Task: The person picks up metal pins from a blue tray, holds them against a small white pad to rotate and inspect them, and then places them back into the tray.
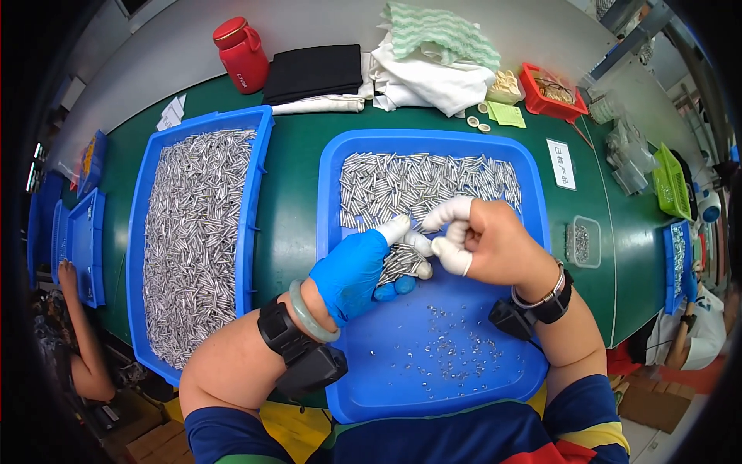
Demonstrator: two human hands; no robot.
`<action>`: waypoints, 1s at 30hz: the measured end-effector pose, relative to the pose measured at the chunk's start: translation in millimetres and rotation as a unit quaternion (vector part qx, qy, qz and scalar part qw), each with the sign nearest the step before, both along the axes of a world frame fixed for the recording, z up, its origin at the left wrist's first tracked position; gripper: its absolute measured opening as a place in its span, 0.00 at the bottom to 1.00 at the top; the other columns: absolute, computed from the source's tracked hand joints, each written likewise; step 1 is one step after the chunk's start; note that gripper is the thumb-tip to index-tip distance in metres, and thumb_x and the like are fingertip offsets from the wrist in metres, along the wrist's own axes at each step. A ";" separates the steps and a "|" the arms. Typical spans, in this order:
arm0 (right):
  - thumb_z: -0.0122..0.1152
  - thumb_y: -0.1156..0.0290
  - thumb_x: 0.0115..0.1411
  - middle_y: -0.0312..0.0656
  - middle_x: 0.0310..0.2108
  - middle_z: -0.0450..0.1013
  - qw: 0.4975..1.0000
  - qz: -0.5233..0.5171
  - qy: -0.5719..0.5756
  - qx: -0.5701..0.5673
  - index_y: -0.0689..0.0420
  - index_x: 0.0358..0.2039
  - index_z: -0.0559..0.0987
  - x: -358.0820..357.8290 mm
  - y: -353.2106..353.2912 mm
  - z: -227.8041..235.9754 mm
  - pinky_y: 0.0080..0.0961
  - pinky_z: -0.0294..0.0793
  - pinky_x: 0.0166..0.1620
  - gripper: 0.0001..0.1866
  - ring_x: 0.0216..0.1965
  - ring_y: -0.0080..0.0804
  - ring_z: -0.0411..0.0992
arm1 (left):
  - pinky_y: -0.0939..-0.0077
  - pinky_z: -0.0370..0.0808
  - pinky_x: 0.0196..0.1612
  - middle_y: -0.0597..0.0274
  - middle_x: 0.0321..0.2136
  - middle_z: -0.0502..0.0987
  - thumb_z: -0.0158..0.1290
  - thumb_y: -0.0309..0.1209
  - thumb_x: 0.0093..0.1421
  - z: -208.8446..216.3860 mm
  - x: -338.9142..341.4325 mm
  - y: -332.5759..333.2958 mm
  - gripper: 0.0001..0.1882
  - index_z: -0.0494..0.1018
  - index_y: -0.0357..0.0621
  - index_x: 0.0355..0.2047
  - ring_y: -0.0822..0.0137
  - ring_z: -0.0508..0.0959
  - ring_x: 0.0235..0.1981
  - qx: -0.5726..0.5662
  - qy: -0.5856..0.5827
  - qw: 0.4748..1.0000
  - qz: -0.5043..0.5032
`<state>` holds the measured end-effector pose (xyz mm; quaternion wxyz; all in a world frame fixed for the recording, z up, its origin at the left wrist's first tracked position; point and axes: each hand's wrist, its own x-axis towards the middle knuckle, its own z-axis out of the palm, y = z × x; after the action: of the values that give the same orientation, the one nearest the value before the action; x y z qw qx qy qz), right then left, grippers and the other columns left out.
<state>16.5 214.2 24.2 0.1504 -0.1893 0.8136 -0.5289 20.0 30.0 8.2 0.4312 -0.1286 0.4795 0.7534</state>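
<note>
Head view, from the left: a co-worker's arm point(81, 340) rests at the edge of the green bench point(290, 201), next to small blue trays point(81, 240). Further in, a long blue bin point(247, 216) lies heaped with small metal pins point(193, 232). In the middle a wide blue tray point(464, 147) holds more pins across its far half, while its near half is bare except for scattered tiny bits point(448, 356). Over that tray the left hand point(352, 274), in a blue glove with white finger cots, is clenched around a bundle of pins point(398, 261). The right hand point(491, 240), bare but for white cots, has its fingers point(450, 255) curled and pinching at the bundle's end. Judging by the piles, most pins seem unhandled. Right of the tray sit a small clear box point(581, 241) and a green tray point(671, 182).
</note>
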 end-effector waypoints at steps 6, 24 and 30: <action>0.57 0.76 0.47 0.35 0.12 0.65 0.974 -0.050 0.120 0.187 0.59 0.30 0.76 -8.6 17.1 -11.6 0.19 0.63 0.20 0.07 0.14 0.20 0.64 | 0.90 0.63 0.20 0.61 0.23 0.73 0.33 0.46 0.63 -1.4 -0.4 -3.1 0.23 0.72 0.44 0.32 0.78 0.69 0.22 0.015 0.023 0.999 -0.030; 0.56 0.74 0.46 0.41 0.12 0.66 0.943 0.000 0.211 0.258 0.58 0.31 0.76 -9.8 16.9 -22.7 0.29 0.66 0.21 0.10 0.15 0.35 0.67 | 0.90 0.62 0.18 0.61 0.22 0.73 0.32 0.49 0.62 -1.9 -4.3 -3.5 0.25 0.72 0.43 0.31 0.76 0.68 0.19 0.025 0.010 1.000 -0.002; 0.57 0.74 0.45 0.40 0.11 0.65 0.953 -0.003 0.164 0.256 0.59 0.30 0.75 -12.5 21.9 -19.3 0.28 0.64 0.20 0.09 0.13 0.34 0.65 | 0.89 0.63 0.19 0.60 0.22 0.73 0.36 0.48 0.62 -13.7 -10.3 -8.4 0.22 0.72 0.42 0.31 0.75 0.69 0.20 0.085 0.011 0.994 0.062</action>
<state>4.0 236.1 4.9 0.0566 -0.2256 0.9357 -0.2651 9.6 21.6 -5.5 0.3873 -0.1124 0.4097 0.8183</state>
